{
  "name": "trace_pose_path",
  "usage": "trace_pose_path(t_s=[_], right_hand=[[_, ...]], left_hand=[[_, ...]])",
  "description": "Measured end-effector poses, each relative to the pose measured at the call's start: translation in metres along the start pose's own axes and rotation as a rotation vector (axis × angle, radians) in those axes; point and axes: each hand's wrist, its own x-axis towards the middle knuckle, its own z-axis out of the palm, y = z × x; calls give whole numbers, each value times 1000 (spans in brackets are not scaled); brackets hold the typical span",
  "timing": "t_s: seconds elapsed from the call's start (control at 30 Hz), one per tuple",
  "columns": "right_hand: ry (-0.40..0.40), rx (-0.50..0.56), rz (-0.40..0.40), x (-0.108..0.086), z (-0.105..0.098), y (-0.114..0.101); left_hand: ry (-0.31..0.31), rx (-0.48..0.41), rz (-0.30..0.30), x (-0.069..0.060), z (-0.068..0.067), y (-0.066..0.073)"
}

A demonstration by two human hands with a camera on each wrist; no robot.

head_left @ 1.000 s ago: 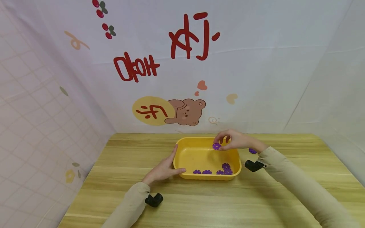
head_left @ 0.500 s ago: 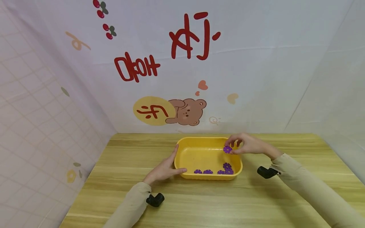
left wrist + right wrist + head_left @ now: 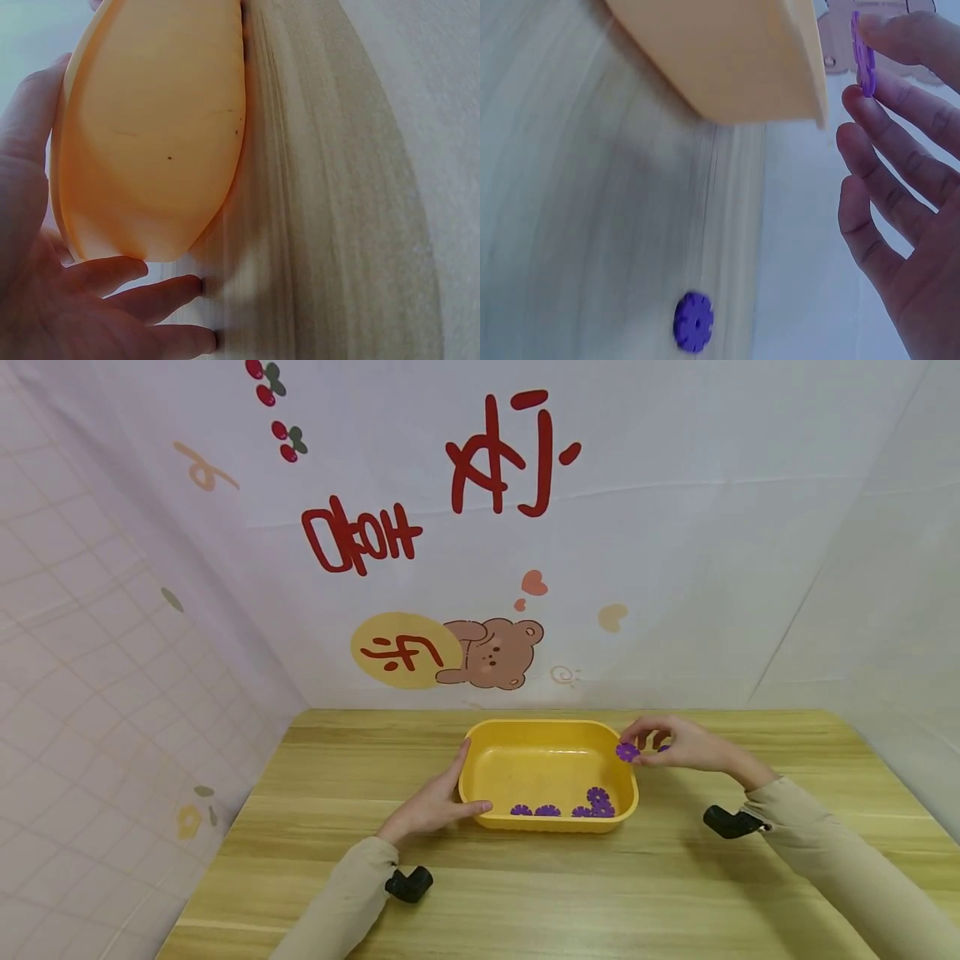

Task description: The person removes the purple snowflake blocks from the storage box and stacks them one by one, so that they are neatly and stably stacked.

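Note:
My right hand (image 3: 690,745) pinches a purple snowflake-shaped building disc (image 3: 627,752) between thumb and fingers, at the right end of a yellow plastic basin (image 3: 551,824). In the right wrist view the disc (image 3: 863,56) stands edge-on, held above the basin's rim. My left hand (image 3: 427,807) rests against the basin's left end, fingers spread and fairly straight along its wall and the thumb at the near rim. Several more purple discs (image 3: 597,796) lie inside the basin along its near side.
Another purple disc (image 3: 694,322) lies on the wooden table (image 3: 525,893) to the right of the basin, partly hidden behind my right hand in the head view. A white printed cloth (image 3: 675,552) hangs behind the table.
My right hand has carried the pinched disc rightward, from over the basin's far side to its right rim. The left hand and the basin have stayed in place.

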Motion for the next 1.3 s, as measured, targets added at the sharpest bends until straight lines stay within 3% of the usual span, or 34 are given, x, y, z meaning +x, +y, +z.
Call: trace_pose_path(t_s=[0.47,0.9,1.3], right_hand=[[116,-42,42,-20,-14,33],[184,-24,35,-36,-12,62],[220,-39,140,-45,-2,82]], left_hand=[[-2,8,-4,2,0,0],[-2,-17,0,1,1,0],[2,-27,-13,0,1,0]])
